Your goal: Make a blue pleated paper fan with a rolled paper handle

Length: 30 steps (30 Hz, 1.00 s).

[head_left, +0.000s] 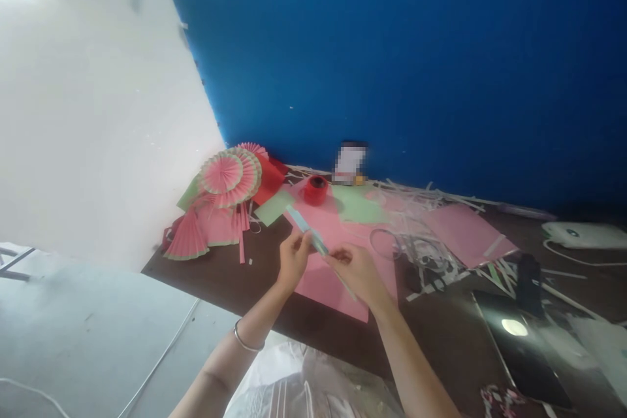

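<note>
My left hand (294,257) and my right hand (358,269) are both closed on a narrow, pale green folded paper strip (319,243). The strip slants from upper left to lower right, its far end past my left fingers and its near end below my right hand. Under it lies a large pink paper sheet (337,298). Just beyond my hands a red spool (315,192) stands on the pink paper. Green paper sheets (361,206) lie beside the spool.
Pleated pink-and-green paper fans (223,176) are piled at the table's left end. White strips and plastic scraps (431,251) clutter the right, with another pink sheet (467,235). Farther right are a dark tablet-like slab (522,353) and a white corded device (582,235). A blue wall (392,65) stands behind.
</note>
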### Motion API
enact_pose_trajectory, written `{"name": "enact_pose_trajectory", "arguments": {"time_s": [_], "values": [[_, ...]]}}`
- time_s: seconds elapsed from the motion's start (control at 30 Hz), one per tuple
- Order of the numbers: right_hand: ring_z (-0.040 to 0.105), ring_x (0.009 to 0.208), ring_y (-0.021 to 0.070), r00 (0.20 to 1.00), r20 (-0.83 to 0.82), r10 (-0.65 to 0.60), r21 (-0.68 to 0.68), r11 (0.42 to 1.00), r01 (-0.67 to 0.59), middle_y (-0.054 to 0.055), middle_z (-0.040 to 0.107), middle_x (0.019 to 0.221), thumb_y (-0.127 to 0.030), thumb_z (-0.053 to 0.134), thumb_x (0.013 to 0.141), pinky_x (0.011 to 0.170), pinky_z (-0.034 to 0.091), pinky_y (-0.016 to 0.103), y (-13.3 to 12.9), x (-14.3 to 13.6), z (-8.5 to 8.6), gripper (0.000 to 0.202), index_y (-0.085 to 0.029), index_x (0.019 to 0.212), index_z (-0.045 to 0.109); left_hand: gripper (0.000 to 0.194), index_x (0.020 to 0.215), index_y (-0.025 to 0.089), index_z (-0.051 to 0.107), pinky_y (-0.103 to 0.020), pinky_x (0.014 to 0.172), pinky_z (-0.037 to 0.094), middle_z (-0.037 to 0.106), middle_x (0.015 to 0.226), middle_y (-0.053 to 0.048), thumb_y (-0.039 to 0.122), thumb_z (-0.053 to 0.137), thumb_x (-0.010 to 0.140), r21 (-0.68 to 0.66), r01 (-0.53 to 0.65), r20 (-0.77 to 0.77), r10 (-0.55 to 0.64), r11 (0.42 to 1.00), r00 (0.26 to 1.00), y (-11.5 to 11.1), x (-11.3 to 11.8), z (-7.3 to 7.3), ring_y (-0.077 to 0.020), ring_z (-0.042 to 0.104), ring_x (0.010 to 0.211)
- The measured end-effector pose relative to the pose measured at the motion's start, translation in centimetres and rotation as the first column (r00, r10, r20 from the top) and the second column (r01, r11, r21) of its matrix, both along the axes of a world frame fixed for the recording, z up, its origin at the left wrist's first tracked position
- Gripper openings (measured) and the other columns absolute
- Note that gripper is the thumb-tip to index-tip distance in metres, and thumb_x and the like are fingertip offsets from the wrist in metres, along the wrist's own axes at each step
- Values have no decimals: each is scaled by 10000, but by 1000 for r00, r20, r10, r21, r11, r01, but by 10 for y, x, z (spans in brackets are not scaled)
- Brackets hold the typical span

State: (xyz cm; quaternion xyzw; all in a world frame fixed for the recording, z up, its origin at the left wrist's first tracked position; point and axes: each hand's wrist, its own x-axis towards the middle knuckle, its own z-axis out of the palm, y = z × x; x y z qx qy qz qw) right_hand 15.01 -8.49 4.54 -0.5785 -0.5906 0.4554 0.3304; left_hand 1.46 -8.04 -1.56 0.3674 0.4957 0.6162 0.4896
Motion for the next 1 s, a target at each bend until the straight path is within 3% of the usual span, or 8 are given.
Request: {"name": "enact_pose_trajectory", "arguments": {"time_s": [0.17,0.5,0.7,0.83,1.0], "values": [[607,590,189,996,79,-46,24,999,44,31,676,630,-360,681,610,557,429,288,3,1,-10,172,-200,593,623,365,662,141,575,-318,675,571,586,620,0,497,601,735,-27,16,42,-15,1000,999,-1,1,6,-159,632,662],[623,607,205,990,133,-46,-5,999,47,31,678,635,-354,685,615,560,432,296,10,-1,-11,165,-208,585,614,372,660,132,548,-323,630,565,591,618,-3,491,595,746,-68,27,106,-20,997,994,-1,2,6,-146,629,622],[611,603,200,990,121,-75,1,997,75,41,671,666,-404,676,634,544,438,299,9,1,-19,212,-202,638,611,291,754,134,599,-304,725,535,670,747,-38,318,769,605,-15,71,68,-70,997,995,-2,3,7,-156,641,728],[597,621,192,985,139,-102,86,992,91,37,649,655,-414,695,615,575,444,297,8,3,-23,251,-193,638,578,282,762,129,594,-298,695,535,677,730,-40,307,757,616,-33,50,149,-44,998,988,-1,1,7,-153,643,697],[623,697,200,999,24,42,-26,999,-41,70,687,750,-449,602,715,624,466,290,6,8,-25,294,-158,735,647,360,856,131,597,-304,730,534,678,768,-39,300,775,592,-72,95,262,-73,993,962,1,-1,6,-150,647,728]]}}
